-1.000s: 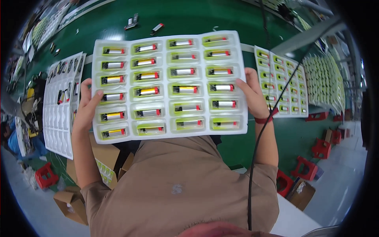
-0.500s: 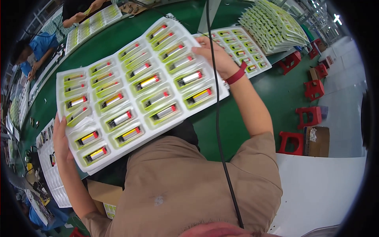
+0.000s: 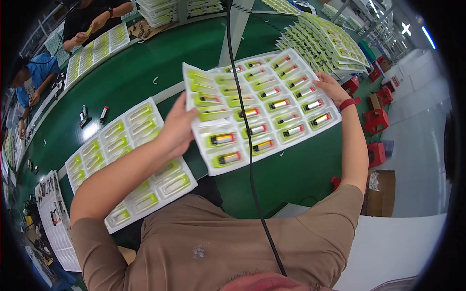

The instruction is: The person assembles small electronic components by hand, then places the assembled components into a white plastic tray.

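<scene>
Head view: filled tray point(image 3: 262, 109) now swung right from in front of the chest, held above the green table point(image 3: 141, 77), toward the stack of trays point(image 3: 330, 41). Left hand point(image 3: 177, 128) clamps its near-left edge, right hand point(image 3: 332, 87) grips the far-right edge. Beside it, lying flat: white tray with yellow-green pockets point(image 3: 128, 160), now uncovered. Red stools point(image 3: 376, 121) on the right.

Left hand point(image 3: 175, 127) fingertips behind the filled tray point(image 3: 262, 109); far stacks' point(image 3: 330, 39) contents too small.
</scene>
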### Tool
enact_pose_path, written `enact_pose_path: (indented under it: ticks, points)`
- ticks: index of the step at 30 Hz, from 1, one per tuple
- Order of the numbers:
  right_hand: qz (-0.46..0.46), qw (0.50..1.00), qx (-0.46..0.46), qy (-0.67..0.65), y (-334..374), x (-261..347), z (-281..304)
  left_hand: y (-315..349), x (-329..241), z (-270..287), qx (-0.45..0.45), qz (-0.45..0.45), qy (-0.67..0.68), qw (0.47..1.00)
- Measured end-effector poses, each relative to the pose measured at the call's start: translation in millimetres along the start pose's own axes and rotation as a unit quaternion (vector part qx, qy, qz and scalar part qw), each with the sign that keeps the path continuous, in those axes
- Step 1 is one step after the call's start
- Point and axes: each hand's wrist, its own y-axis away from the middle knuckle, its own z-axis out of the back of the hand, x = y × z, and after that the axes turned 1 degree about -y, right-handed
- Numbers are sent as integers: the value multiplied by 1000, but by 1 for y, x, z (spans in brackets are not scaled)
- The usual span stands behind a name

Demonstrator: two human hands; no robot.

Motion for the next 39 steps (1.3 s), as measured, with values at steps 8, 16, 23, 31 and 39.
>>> enact_pose_path:
  ticks: [8,16,23,31,39]
  points:
    - [-39,999,-33,-15,-47,-14,64,-66,19,-23,16,16,36,999]
    - [-42,998,-48,19,-121,-29,55,-91,28,-20,-50,74,44,995]
    - [46,914,-85,394,-161,-105,111,-120,53,-19,20,59,90,994]
    - [217,826,-135,503,-158,-44,-62,5,-33,40,69,-20,-248,966]
    - [496,747,200,395,-138,100,-426,81,-87,247,-159,-139,-668,714]
